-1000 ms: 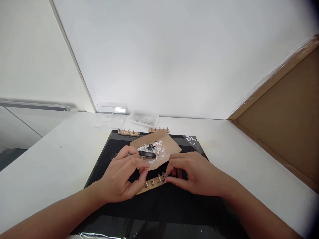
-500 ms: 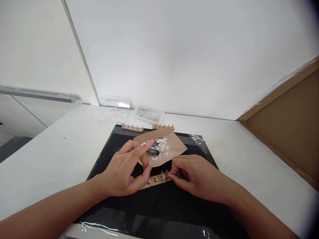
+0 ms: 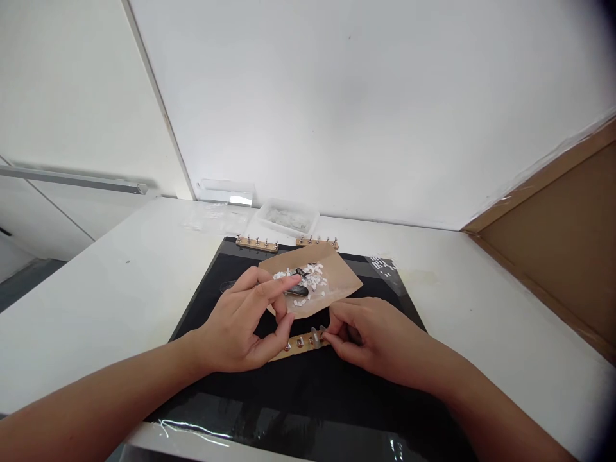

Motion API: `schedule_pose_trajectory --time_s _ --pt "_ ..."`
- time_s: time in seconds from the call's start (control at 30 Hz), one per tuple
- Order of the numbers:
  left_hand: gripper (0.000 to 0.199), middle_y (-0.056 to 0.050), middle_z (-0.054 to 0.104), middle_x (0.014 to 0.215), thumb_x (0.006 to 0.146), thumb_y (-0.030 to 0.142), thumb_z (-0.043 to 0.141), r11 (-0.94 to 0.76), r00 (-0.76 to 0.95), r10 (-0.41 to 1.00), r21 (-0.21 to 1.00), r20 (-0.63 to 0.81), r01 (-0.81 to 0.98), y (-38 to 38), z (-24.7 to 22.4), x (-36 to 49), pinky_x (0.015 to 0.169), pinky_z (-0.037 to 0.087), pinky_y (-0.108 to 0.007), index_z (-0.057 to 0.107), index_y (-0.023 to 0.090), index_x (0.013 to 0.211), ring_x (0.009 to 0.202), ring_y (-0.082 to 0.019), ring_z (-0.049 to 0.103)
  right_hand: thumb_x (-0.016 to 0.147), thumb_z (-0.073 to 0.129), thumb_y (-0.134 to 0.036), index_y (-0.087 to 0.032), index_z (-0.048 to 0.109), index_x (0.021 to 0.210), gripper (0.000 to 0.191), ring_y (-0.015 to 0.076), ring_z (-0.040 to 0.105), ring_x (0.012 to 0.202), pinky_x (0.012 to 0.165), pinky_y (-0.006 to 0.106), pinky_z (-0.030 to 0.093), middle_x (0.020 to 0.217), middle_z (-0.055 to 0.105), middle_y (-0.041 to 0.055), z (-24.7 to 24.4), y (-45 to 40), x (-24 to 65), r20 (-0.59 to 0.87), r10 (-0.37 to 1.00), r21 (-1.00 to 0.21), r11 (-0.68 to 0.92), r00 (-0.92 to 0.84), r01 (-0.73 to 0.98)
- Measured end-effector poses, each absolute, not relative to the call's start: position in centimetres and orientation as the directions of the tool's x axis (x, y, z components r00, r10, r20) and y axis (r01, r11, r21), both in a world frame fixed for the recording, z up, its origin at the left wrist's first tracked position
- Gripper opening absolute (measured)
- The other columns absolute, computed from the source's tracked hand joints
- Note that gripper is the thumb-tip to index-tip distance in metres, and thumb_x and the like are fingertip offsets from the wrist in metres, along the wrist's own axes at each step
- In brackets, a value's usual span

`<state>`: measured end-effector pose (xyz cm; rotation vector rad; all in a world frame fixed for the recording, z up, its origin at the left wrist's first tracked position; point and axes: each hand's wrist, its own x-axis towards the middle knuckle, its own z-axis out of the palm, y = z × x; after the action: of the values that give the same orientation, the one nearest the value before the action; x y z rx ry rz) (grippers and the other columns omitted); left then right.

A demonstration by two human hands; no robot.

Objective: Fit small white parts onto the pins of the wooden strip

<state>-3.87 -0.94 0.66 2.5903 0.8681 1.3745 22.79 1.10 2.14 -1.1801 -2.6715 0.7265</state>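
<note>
My right hand (image 3: 373,333) pinches a small clear nail tip (image 3: 323,332) at the right end of a tan strip (image 3: 294,346) with a row of small metal studs. Another clear nail tip (image 3: 316,338) stands on the strip beside it. My left hand (image 3: 253,321) is over the strip's left end, index finger stretched out, thumb and a curled finger together; anything between them is too small to make out. Beyond it lies a brown paper sheet (image 3: 334,273) bearing small white pieces (image 3: 315,279) and a dark, rounded tool (image 3: 297,290), partly hidden by the left fingers.
A black mat (image 3: 289,404) covers the middle of the white table (image 3: 120,282). Two more studded strips (image 3: 257,244) lie along its back edge, with a clear tray (image 3: 287,221) behind. White pieces (image 3: 382,265) dot the mat's far right corner. A cardboard panel (image 3: 553,237) stands at right.
Both hands keep nearly the same pose at the strip. The camera view has shifted slightly.
</note>
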Motion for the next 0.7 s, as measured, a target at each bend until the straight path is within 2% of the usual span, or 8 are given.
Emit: schedule_pose_trajectory --time_s 0.17,0.3,0.47,0.7 --pt "0.068 0.001 0.068 0.079 0.089 0.006 0.064 -0.832 0.423 0.529 0.353 0.736 0.427 -0.7 0.3 -4.1 0.082 0.054 -0.034 0.044 0.02 0.152 0.084 -0.019 0.06 0.094 0.063 -0.025 -0.023 0.064 0.082 0.012 0.0144 0.061 0.067 0.062 0.027 0.036 0.077 0.071 -0.0009 2.4 1.0 22.9 -0.049 0.715 -0.429 0.616 -0.698 0.661" --pt "0.059 0.001 0.065 0.076 0.088 0.006 0.066 -0.824 0.411 0.544 0.373 0.732 0.427 -0.4 -0.2 -4.4 0.079 0.053 -0.034 0.049 0.02 0.143 0.084 -0.02 0.06 0.094 0.062 -0.025 -0.023 0.065 0.084 0.011 0.0149 0.062 0.07 0.064 0.028 0.037 0.079 0.072 -0.0011 2.7 0.9 23.0 -0.018 0.694 -0.389 0.658 -0.719 0.645" --pt "0.05 0.0 0.062 0.074 0.087 0.005 0.067 -0.826 0.397 0.539 0.374 0.743 0.423 -0.2 -0.5 -4.5 0.065 0.049 -0.025 0.052 0.019 0.133 0.085 -0.02 0.057 0.093 0.063 -0.023 -0.022 0.065 0.085 0.009 0.0136 0.06 0.069 0.064 0.028 0.037 0.079 0.071 -0.0017 2.8 0.9 23.0 0.026 0.662 -0.378 0.7 -0.749 0.606" --pt "0.048 0.001 0.061 0.074 0.087 0.005 0.065 -0.809 0.352 0.558 0.399 0.751 0.431 -0.1 -0.6 -4.4 0.062 0.049 -0.025 0.051 0.021 0.131 0.083 -0.019 0.057 0.094 0.062 -0.024 -0.022 0.068 0.087 0.009 0.0141 0.059 0.07 0.065 0.027 0.037 0.079 0.069 -0.0003 2.6 1.3 23.3 0.1 0.615 -0.382 0.75 -0.783 0.54"
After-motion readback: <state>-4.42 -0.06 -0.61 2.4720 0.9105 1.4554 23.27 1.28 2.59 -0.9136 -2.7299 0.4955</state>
